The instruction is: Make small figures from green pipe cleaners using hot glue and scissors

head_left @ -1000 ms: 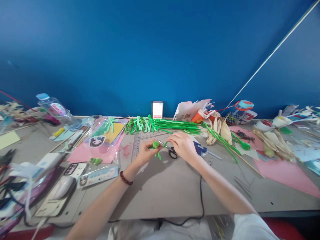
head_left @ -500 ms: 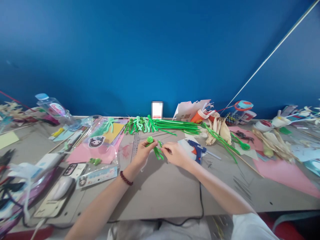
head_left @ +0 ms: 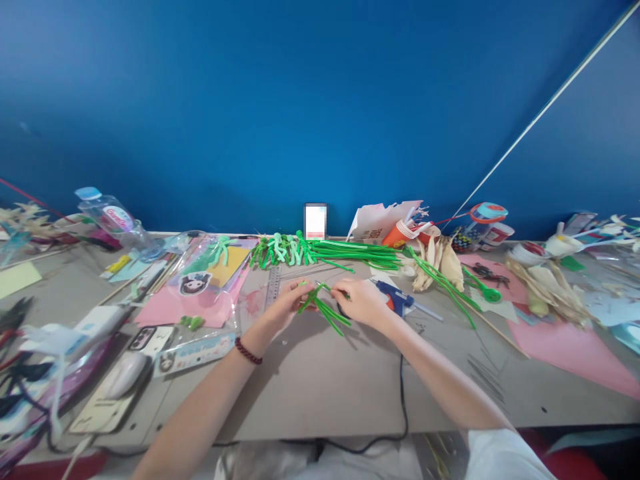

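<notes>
Between my hands is a bunch of green pipe cleaners (head_left: 327, 312), its loose ends fanning down to the right over the table. My left hand (head_left: 289, 301) is closed around the bunch's gathered end, and the fingers partly cover it. With thumb and fingertips my right hand (head_left: 357, 298) pinches one green strand at the upper right of the bunch. Behind the hands lies a row of finished-looking green pipe cleaner pieces (head_left: 283, 250), beside a pile of long straight green pipe cleaners (head_left: 357, 252).
A blue glue gun (head_left: 397, 298) lies just beyond my right hand, its black cord (head_left: 403, 393) running to the table's front edge. Pink sheets (head_left: 165, 308), a ruler (head_left: 273, 285) and a mouse (head_left: 127, 375) are on the left. A phone (head_left: 315, 221) stands against the blue wall.
The bunch has tipped over: its coiled round top no longer shows above my left hand, and its loose ends now point down to the right. My right hand has moved slightly right.
</notes>
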`<action>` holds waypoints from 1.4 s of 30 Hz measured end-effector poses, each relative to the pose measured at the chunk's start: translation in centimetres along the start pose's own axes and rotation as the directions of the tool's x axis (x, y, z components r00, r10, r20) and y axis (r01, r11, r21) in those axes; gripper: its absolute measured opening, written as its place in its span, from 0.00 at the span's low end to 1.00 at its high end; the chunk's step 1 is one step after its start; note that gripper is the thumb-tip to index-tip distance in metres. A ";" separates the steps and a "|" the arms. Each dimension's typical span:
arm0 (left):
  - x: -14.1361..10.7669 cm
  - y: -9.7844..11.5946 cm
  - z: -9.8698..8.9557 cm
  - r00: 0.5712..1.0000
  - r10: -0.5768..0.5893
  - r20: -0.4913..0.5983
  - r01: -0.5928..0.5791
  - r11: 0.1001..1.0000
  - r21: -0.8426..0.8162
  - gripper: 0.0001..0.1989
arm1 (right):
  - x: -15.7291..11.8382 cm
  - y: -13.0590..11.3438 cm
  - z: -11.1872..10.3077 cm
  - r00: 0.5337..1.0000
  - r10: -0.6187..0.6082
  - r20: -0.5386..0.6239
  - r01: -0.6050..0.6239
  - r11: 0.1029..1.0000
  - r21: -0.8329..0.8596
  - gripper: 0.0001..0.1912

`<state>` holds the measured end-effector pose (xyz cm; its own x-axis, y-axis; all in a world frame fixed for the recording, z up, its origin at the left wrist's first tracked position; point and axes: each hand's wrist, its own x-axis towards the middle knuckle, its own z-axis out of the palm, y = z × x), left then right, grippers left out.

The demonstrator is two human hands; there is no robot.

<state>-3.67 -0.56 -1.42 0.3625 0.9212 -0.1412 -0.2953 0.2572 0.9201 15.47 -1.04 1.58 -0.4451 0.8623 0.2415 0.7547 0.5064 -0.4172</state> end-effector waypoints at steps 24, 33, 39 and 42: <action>1.0 -1.7 -0.3 0.896 0.445 -0.017 -0.351 0.729 0.587 0.08 | -0.4 -0.9 0.4 0.988 -0.148 0.032 0.151 0.972 -0.177 0.11; -0.5 -0.7 1.0 0.825 0.456 0.335 -0.544 0.474 0.693 0.09 | 0.6 0.8 0.3 0.973 -0.192 -0.130 0.168 0.970 -0.179 0.10; -0.5 -0.7 1.2 0.797 0.598 0.081 -0.480 0.546 0.687 0.07 | 0.5 1.0 0.6 0.992 -0.081 -0.097 0.075 0.995 -0.066 0.10; -0.2 -1.0 1.0 0.754 0.656 -0.015 -0.467 0.553 0.689 0.06 | 0.1 0.2 0.7 0.995 -0.101 -0.026 0.099 0.992 -0.083 0.11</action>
<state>-2.61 -1.29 -1.99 0.0662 0.8683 0.4917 0.2765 -0.4894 0.8271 15.21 -0.85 0.95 -0.5066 0.8063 0.3053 0.7441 0.5878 -0.3175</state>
